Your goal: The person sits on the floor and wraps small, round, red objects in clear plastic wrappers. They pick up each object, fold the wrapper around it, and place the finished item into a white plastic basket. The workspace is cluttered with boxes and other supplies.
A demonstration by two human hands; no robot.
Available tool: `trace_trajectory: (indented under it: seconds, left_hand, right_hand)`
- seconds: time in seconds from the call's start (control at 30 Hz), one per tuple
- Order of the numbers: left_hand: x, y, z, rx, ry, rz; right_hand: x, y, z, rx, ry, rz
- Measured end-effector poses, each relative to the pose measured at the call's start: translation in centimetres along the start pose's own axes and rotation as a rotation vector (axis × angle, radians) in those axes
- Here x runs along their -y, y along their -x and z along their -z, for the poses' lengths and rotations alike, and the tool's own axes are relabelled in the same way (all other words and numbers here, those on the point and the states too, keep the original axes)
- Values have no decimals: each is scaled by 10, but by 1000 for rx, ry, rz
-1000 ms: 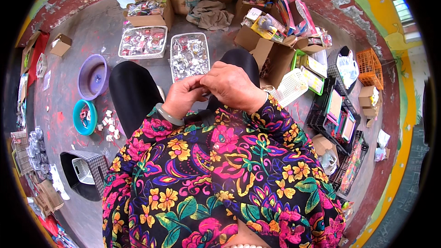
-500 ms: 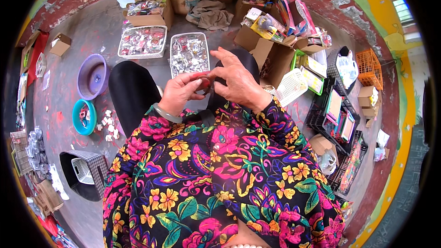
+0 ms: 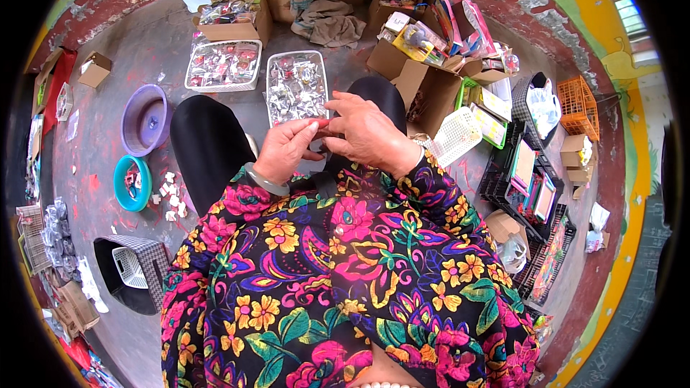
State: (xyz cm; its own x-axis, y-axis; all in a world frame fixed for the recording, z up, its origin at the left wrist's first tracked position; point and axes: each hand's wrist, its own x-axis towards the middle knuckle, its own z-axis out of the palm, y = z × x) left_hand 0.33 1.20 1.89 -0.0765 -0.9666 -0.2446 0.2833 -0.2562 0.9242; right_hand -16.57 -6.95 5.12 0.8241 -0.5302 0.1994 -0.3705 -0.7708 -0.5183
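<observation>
Over my lap, my left hand [image 3: 286, 149] pinches a small red piece [image 3: 321, 123] between thumb and fingertips. Its exact kind is too small to make out. My right hand [image 3: 370, 135] meets it from the other side, fingers bent and closed on the same piece, with the back of the hand hiding part of the grip. Just beyond both hands, between my knees, stands a white basket [image 3: 269, 75] full of small clear-wrapped packets [image 3: 296, 90].
Another white basket [image 3: 223, 88] of packets lies farther left. A purple basin [image 3: 128, 126], a teal basin [image 3: 118, 185] and scattered white pieces [image 3: 172, 197] are on the floor at left. Open cardboard boxes [image 3: 438, 93], a white perforated basket [image 3: 460, 133] and black crates [image 3: 496, 172] crowd the right.
The two hands have drawn closer around the red piece. My right hand has dropped slightly, its raised fingers folding down, and less of the piece shows.
</observation>
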Motion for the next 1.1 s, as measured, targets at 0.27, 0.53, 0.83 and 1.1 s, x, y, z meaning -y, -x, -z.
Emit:
trace_trajectory:
  seconds: [0.27,0.53,0.83,1.1]
  left_hand:
    - [-7,-2,15,-57,358,-9]
    - [-14,-2,5,-65,363,43]
    - [-12,-3,10,-58,264,175]
    - [-16,-4,10,-85,225,137]
  right_hand:
    - [7,-4,4,-291,-577,-396]
    - [1,-4,-13,-202,-1039,-594]
    - [-1,-9,-10,-256,-1103,-624]
    - [1,-9,-7,-185,-1160,-686]
